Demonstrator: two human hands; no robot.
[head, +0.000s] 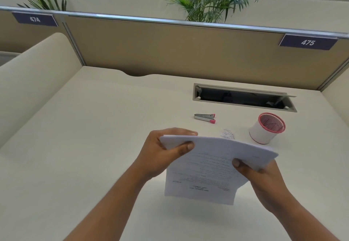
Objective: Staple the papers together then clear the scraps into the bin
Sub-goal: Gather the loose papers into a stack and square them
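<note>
A: Obs. 1, nearest. Both forearms enter from the bottom edge. Left hand [164, 152] grips the papers [207, 167] at their upper left corner, thumb on top, fingers curled behind. Right hand [260, 176] pinches the upper right edge, thumb on the printed face.

B: Papers on the desk [94, 127] or off it?

A: Off it, held above the surface between the two hands. The top edge bows up and back; the lower part hangs toward the viewer. Printed lines are visible, text too small to read. Sheet count: cannot tell.

B: Next out?

A: Scraps [227, 134], a small pale crumpled heap, lie on the desk just past the top edge of the papers. To their right stands the bin [266, 130], a small white cylinder with a red rim and red mesh inside, upright, tilted only by the lens. Near the scraps, not touching.

B: Stapler?

A: Stapler [204, 118], silver with pink ends, lies flat farther back, left of the bin, well apart from both hands.

B: Beyond that?

A: A cable slot [243, 99] in the desk, flap raised, dark inside. Then the tan partition [170, 51] with tags reading 474 and 475. Plants [211, 0] show above it.
</note>
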